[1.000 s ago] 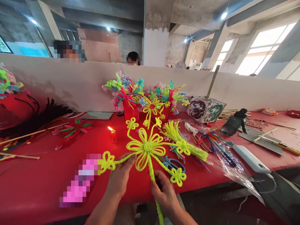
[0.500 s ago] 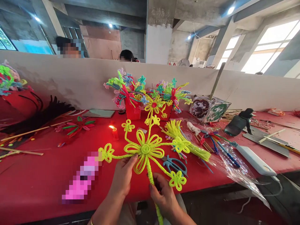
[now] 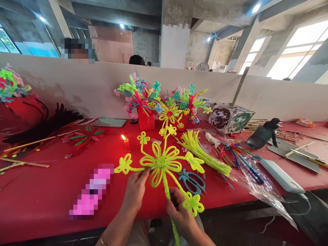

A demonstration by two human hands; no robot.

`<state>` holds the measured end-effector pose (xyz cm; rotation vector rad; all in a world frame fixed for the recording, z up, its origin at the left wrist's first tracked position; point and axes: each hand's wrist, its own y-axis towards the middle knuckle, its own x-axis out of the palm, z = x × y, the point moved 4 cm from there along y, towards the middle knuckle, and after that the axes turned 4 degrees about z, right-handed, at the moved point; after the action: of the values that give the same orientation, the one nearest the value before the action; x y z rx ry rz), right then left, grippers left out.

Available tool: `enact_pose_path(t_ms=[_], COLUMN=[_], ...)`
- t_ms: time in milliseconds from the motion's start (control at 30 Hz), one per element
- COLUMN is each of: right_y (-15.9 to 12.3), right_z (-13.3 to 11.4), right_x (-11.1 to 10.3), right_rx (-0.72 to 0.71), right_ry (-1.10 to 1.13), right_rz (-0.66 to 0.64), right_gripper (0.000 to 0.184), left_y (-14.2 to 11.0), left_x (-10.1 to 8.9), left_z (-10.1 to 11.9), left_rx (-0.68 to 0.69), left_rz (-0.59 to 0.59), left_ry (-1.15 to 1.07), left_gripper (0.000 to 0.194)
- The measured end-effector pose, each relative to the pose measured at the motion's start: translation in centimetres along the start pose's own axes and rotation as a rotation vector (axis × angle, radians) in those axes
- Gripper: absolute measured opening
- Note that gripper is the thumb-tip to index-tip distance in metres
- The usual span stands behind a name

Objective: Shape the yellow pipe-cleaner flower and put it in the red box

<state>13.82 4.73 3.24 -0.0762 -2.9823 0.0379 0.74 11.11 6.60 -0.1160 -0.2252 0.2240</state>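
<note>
A yellow-green pipe-cleaner flower [image 3: 161,162] is held up over the near edge of the table, a large looped bloom with several small flowers on side branches. My left hand [image 3: 135,189] pinches a petal or branch at the left of the bloom's centre between thumb and finger. Lower down, my right hand [image 3: 180,212] is wrapped round the thick stem, whose end hangs below it. One small flower droops just above the right hand's knuckles. Blue-handled scissors [image 3: 192,181] lie behind the bloom's right side.
A lit red candle [image 3: 125,141] burns behind the left branch. Yellow pipe cleaners [image 3: 207,153], a dark bottle [image 3: 263,133] and a white power strip [image 3: 282,176] lie to the right. Red boxes [image 3: 146,118] of pipe-cleaner flowers stand by the partition [image 3: 97,85]. Two people's heads show beyond.
The flower has turned slightly in my hands: its left branch shifted right, the right small flower moved left and tilted, and the lower right one dropped. Both hands keep their hold.
</note>
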Motion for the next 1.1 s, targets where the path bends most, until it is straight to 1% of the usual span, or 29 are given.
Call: enact_pose_path(t_ms=[167, 233, 300, 367, 467, 567, 700, 800, 967, 1100], right_y=[0.3, 0.3, 0.3, 0.0, -0.4, -0.9, -1.4, -1.7, -2.1, -2.3], right_z=[1.1, 1.3, 1.1, 0.7, 0.1, 0.0, 0.1, 0.1, -0.3, 0.0], right_x=[-1.0, -1.7, -2.2, -2.7, -3.2, -3.7, -3.9, -3.8, -3.9, -4.2], right_rx=[-0.007, -0.010, -0.011, -0.017, -0.020, -0.012, -0.027, -0.028, -0.077, -0.049], right_ry=[-0.023, -0.043, -0.056, -0.043, -0.010, -0.045, -0.138, -0.158, -0.234, -0.278], right_rz=[0.012, 0.026, 0.035, 0.041, 0.043, 0.007, -0.127, -0.189, -0.197, -0.192], right_gripper=[0.019, 0.020, 0.021, 0.021, 0.022, 0.024, 0.020, 0.021, 0.021, 0.023], left_y=[-0.4, -0.7, -0.7, -0.3, 0.8, 2.1, 2.8, 2.9, 3.0, 3.0], left_x=[-0.4, -0.7, -1.3, -1.9, -2.9, -3.6, -3.1, -2.2, -1.4, -1.1], left_z=[-0.1, -0.2, -0.4, -0.4, 0.0, 1.3, 3.9, 5.4, 5.7, 5.6], left_rx=[-0.031, -0.054, -0.068, -0.059, -0.050, -0.056, -0.045, -0.049, -0.082, -0.114], left_rz=[-0.076, -0.119, -0.133, -0.109, -0.040, 0.002, -0.019, -0.062, -0.088, -0.108], left_ry=[0.020, 0.050, 0.088, 0.092, 0.070, 0.075, 0.037, 0.021, 0.039, 0.021], left_gripper=[0.029, 0.033, 0.036, 0.034, 0.029, 0.032, 0.038, 0.032, 0.027, 0.026])
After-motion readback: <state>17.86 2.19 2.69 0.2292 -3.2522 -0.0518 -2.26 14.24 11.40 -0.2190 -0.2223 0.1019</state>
